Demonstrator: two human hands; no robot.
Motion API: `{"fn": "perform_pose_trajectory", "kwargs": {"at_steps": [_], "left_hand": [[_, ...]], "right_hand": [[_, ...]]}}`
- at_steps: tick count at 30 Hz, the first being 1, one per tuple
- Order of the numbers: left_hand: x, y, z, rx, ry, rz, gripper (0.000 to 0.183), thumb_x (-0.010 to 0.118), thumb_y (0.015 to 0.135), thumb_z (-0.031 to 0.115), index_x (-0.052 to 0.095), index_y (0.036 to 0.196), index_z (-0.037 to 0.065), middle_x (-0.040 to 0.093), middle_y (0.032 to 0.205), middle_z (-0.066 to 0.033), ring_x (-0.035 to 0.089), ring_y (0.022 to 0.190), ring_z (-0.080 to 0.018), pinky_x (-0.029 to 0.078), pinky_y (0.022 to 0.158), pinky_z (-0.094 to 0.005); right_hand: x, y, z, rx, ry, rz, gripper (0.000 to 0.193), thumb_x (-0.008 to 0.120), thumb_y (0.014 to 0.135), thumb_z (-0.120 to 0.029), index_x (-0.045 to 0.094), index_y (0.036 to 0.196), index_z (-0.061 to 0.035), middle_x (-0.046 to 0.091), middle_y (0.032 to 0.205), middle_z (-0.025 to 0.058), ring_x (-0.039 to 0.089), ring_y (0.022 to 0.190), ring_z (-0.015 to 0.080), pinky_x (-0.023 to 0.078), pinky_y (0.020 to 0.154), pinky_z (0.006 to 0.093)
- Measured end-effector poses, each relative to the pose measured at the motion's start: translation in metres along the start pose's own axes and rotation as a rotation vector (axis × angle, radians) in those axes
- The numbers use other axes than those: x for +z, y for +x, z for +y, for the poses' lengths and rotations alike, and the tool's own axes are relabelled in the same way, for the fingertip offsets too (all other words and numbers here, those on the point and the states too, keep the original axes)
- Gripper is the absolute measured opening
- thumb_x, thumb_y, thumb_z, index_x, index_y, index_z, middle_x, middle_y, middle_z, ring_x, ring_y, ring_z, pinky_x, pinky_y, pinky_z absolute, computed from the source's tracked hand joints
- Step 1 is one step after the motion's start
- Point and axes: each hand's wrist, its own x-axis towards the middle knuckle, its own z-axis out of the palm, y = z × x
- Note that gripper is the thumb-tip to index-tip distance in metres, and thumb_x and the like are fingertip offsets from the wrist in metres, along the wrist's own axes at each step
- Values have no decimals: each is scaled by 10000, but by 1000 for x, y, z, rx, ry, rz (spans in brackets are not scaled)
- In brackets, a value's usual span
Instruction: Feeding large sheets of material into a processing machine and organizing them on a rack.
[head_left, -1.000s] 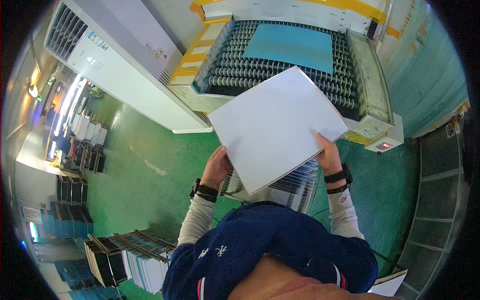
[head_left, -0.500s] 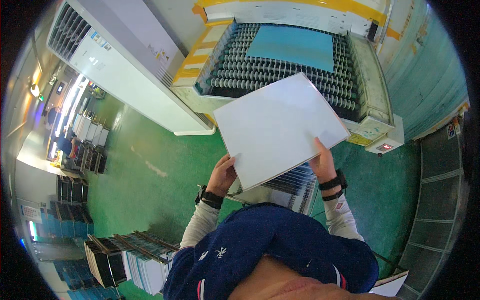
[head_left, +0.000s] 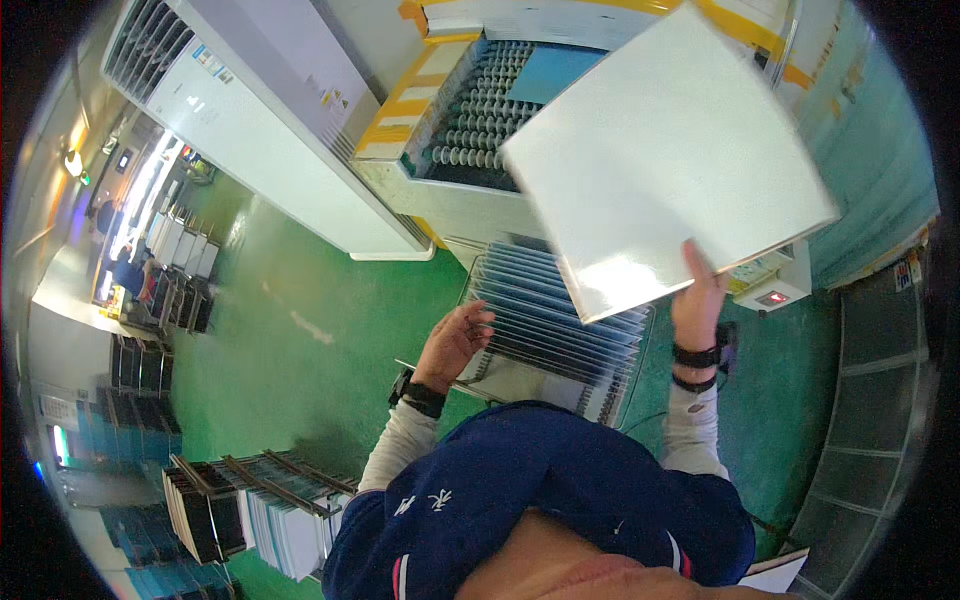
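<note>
A slotted rack (head_left: 560,320) in front of the person holds a row of thin panels standing on edge. The right hand (head_left: 697,300) pinches the lower edge of a large white square panel (head_left: 665,160), raised above the rack and over the roller conveyor (head_left: 480,120). The panel tilts, one corner pointing up and away. The left hand (head_left: 455,340) hangs open, fingers loosely curled, just beside the rack.
</note>
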Motion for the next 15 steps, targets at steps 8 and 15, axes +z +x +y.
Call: {"fn": "perform_pose_trajectory", "kwargs": {"at_steps": [8, 15], "left_hand": [[-101, -59, -6, 108, -156, 266, 312, 489, 959, 243, 536, 1181, 28, 600, 1062, -89, 578, 940, -215, 472, 827, -320], [-185, -108, -30, 191, -407, 387, 252, 481, 959, 237, 569, 1093, 44, 590, 1065, -94, 563, 924, -230, 478, 814, -326]], "right_hand": [[32, 87, -41, -557, -215, 67, 297, 556, 806, 49, 607, 1093, -6, 638, 1067, 145, 610, 918, 275, 472, 822, 345], [93, 54, 23, -629, -623, -443, 455, 518, 709, 24, 566, 1157, -37, 586, 1174, 135, 542, 1080, 311, 426, 909, 412]]}}
